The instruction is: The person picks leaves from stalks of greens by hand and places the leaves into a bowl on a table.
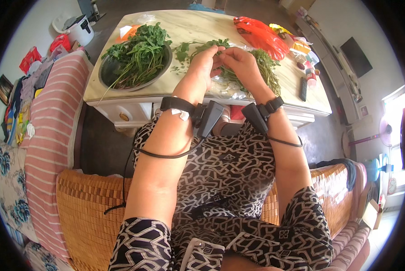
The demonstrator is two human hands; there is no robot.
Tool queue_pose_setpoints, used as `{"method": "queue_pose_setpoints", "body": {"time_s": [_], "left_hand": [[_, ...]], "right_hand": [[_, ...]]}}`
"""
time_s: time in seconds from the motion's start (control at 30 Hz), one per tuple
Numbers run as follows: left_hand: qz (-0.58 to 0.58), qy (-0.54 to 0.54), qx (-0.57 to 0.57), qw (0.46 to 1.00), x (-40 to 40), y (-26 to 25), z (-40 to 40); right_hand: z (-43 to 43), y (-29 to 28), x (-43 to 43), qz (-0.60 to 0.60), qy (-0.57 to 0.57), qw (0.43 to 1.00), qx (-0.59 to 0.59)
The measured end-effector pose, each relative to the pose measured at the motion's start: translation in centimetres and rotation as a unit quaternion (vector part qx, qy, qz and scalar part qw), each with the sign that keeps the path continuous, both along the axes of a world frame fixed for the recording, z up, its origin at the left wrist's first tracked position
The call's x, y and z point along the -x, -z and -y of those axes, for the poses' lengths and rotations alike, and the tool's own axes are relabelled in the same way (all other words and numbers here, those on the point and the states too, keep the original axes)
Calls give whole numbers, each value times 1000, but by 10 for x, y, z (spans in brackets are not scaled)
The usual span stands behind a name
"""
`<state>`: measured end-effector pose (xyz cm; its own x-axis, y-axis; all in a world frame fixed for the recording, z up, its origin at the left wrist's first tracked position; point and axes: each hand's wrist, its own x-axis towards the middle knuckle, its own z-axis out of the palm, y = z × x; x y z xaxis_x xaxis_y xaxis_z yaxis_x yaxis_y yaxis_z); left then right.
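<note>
Both my hands meet above the middle of a marble-patterned table point(185, 25). My left hand point(206, 62) has its fingers curled near leafy green stems point(211, 45); whether it grips them cannot be made out. My right hand point(239, 61) has thumb and forefinger pinched together at the left fingertips, and what lies between them is too small to tell. Under and beside my right hand lies a pile of thin green stems point(267, 67) on clear plastic. To the left, a metal basin point(169, 64) holds a heap of leafy greens point(138, 50). Loose leaf bits point(178, 69) lie between basin and hands.
A red plastic bag point(261, 39) lies behind the stems. Towards the right edge are a black remote control point(303, 88) and a bottle with a pink label point(310, 74). An orange packet point(129, 33) is behind the basin. A striped couch point(53, 135) stands left. Cables hang from my wrist devices.
</note>
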<state>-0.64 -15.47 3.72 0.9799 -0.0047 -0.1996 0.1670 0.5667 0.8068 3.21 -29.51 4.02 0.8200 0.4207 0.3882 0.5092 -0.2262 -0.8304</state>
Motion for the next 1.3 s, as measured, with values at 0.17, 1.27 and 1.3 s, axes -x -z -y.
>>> {"method": "queue_pose_setpoints", "body": {"time_s": [0.17, 1.27, 1.3], "left_hand": [[1, 2, -33, 999, 4, -3, 3], [29, -34, 8, 999, -5, 7, -10], [31, -33, 7, 999, -5, 7, -10]], "right_hand": [[6, -5, -3, -25, 47, 998, -20], [1, -4, 11, 20, -1, 999, 30], [2, -5, 11, -22, -18, 999, 23]]}}
